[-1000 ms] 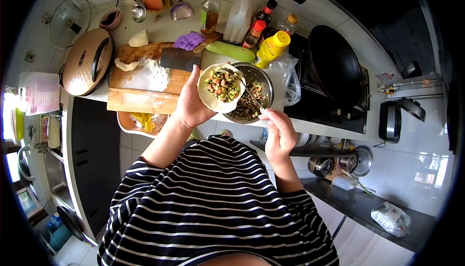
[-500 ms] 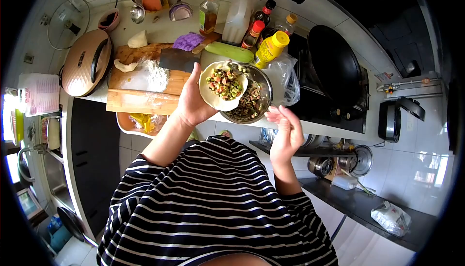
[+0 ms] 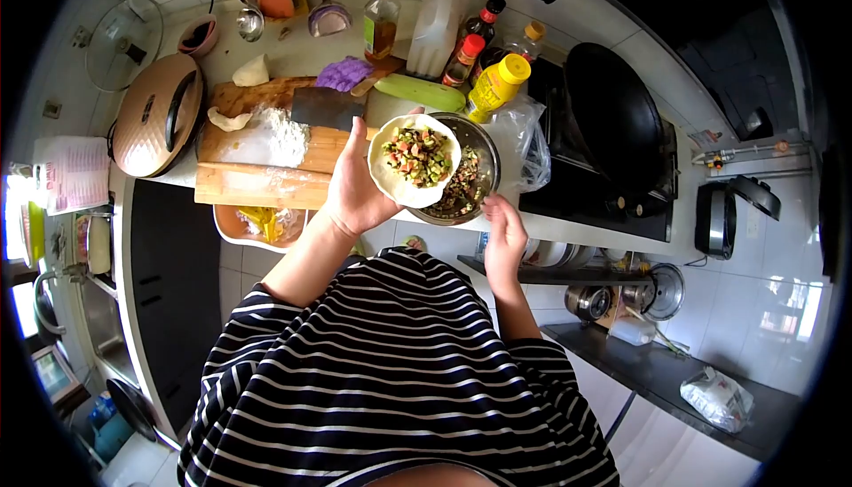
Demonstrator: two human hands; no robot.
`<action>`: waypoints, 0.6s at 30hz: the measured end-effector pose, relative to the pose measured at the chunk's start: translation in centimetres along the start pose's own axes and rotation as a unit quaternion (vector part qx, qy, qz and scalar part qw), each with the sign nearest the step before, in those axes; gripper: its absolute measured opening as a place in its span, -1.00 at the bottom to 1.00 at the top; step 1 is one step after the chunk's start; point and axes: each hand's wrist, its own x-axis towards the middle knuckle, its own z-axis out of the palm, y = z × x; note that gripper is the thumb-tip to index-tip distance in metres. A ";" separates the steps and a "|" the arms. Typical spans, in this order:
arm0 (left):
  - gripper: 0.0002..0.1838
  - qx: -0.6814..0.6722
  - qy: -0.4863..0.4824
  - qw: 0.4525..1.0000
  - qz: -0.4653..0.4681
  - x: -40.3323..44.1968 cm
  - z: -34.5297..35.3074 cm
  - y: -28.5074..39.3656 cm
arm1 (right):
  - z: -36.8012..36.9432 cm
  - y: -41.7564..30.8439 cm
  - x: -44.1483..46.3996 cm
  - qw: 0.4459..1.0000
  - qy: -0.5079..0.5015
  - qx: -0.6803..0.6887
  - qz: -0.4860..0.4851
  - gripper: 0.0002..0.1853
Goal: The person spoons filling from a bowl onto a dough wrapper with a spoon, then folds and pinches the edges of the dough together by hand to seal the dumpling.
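A round, pale dough wrapper [image 3: 396, 180] lies across the fingers of my left hand [image 3: 357, 187], my thumb up along its left side. Chopped vegetable filling [image 3: 417, 155], green and orange, is heaped in its middle. Partly behind the wrapper stands a metal bowl [image 3: 491, 152] with more chopped filling inside. Close to the bowl's lower right rim is my right hand [image 3: 506, 237], its fingers drawn together. Whatever is between those fingertips, if anything, I cannot make out.
A floured cutting board [image 3: 257, 187] with a cleaver [image 3: 327, 108] lies left. Behind are a green squash [image 3: 419, 94], a yellow-capped bottle [image 3: 497, 88] and other bottles. A plastic bag [image 3: 524, 141] and black wok [image 3: 612, 128] are right; a round electric pan [image 3: 155, 119] stands far left.
The wrapper with its filling has shifted slightly right over the bowl. My right hand has moved a little left, and its fingers have drawn closer together.
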 end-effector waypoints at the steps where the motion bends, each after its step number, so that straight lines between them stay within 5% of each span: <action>1: -0.15 -0.003 -0.004 1.000 0.000 0.0 -0.1 0.0 | 0.0 0.7 0.0 0.995 -0.022 -0.080 -0.065 -0.76; 2: -0.15 -0.007 -0.008 1.000 -0.001 0.1 -0.1 -0.1 | 0.0 1.2 -0.1 0.978 -0.043 -0.159 -0.129 -0.76; 6: -0.14 -0.018 -0.008 1.000 -0.008 0.0 -0.1 0.0 | -0.1 3.0 -1.2 0.957 -0.110 -0.243 -0.114 -0.78; 18: -0.19 0.033 0.064 0.997 0.026 0.6 -1.3 0.3 | -0.4 -4.4 -0.5 0.988 0.066 -0.079 -0.118 -0.77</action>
